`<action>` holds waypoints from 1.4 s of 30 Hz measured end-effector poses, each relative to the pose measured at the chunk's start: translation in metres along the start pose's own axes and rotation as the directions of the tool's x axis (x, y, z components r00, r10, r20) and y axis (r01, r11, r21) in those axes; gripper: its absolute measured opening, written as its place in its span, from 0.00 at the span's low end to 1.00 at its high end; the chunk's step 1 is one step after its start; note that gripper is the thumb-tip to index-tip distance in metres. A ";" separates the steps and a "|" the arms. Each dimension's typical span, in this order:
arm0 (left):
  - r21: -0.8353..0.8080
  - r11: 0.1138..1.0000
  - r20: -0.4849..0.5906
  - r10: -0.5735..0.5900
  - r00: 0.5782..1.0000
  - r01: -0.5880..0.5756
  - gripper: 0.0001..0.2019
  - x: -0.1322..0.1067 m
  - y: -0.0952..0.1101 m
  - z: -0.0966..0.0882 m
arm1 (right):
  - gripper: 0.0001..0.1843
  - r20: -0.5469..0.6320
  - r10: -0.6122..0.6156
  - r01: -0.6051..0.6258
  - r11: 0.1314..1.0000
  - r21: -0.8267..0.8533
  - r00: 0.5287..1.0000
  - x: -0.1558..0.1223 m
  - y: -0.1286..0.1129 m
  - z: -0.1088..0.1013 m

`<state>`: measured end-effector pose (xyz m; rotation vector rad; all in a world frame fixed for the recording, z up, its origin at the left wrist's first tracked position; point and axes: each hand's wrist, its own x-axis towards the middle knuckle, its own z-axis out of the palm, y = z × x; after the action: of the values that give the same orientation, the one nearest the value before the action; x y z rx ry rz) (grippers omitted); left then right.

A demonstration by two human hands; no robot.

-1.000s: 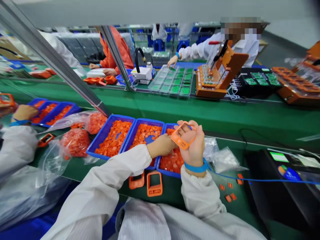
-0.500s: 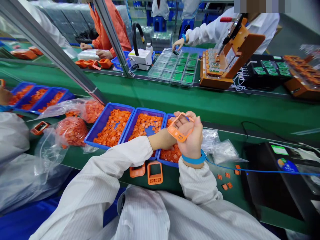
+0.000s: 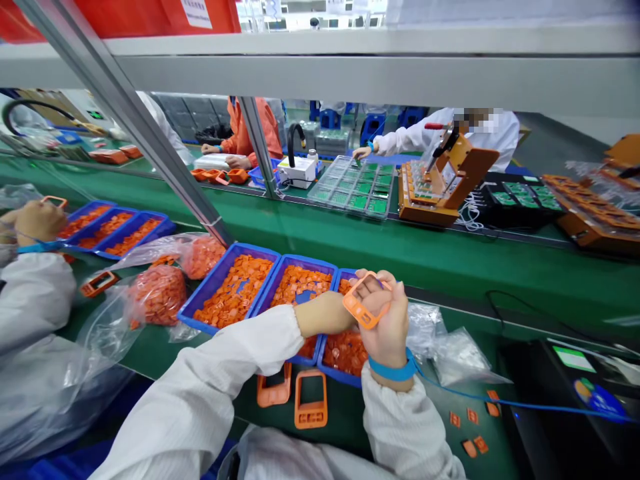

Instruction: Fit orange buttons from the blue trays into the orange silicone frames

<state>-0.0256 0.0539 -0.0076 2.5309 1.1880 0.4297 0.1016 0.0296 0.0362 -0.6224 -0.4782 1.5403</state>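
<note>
Over the third blue tray (image 3: pixel 331 371), an orange moulded frame (image 3: pixel 354 308) is held up at a tilt between the person's hands. The right hand (image 3: pixel 393 327) is closed around the frame's far side, with its fingers curled at the opening. The left hand (image 3: pixel 324 315) reaches in from the left against the frame's lower edge; its fingers are hidden behind the frame, so whether they grip cannot be told. A blue wristband (image 3: pixel 393 373) circles the right wrist, and a blue cord (image 3: pixel 465 398) runs from it to the right, past a black device (image 3: pixel 550 407). Both neighbouring blue trays (image 3: pixel 233 293) hold loose small orange pieces, as does the tray under the hands. Two more orange frames (image 3: pixel 310 400) lie on the green counter (image 3: pixel 450 273) just below the trays, with small orange parts (image 3: pixel 469 428) scattered to the right beside clear plastic bags (image 3: pixel 453 353). To the left sit a bag of orange pieces (image 3: pixel 157 295) and a co-worker's hand (image 3: pixel 35 223) near further trays. Across the counter, another co-worker's hand (image 3: pixel 363 153) rests at a clear tray of green circuit boards (image 3: pixel 347 187).
</note>
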 end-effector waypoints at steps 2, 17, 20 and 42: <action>-0.007 0.999 0.105 0.038 0.994 -0.038 0.05 -0.012 -0.007 -0.021 | 0.20 -0.013 -0.040 0.040 0.999 0.009 0.999 0.001 -0.001 -0.001; -0.576 0.816 -0.271 -0.129 0.954 -0.054 0.09 -0.084 -0.007 -0.098 | 0.24 0.170 -0.109 0.130 0.984 -0.120 0.979 -0.015 0.038 0.003; -0.662 0.750 -0.317 -0.268 0.910 -0.009 0.08 -0.084 -0.007 -0.092 | 0.25 0.197 -0.168 0.195 0.973 -0.124 0.966 -0.014 0.046 0.002; -0.586 0.809 -0.303 -0.173 0.937 -0.040 0.10 -0.060 -0.001 -0.059 | 0.21 0.182 -0.495 0.527 0.786 -0.323 0.850 -0.020 0.051 -0.004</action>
<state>-0.0865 0.0162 0.0375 1.9107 1.0374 1.0770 0.0652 0.0057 0.0023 -0.6396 -0.9353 0.9608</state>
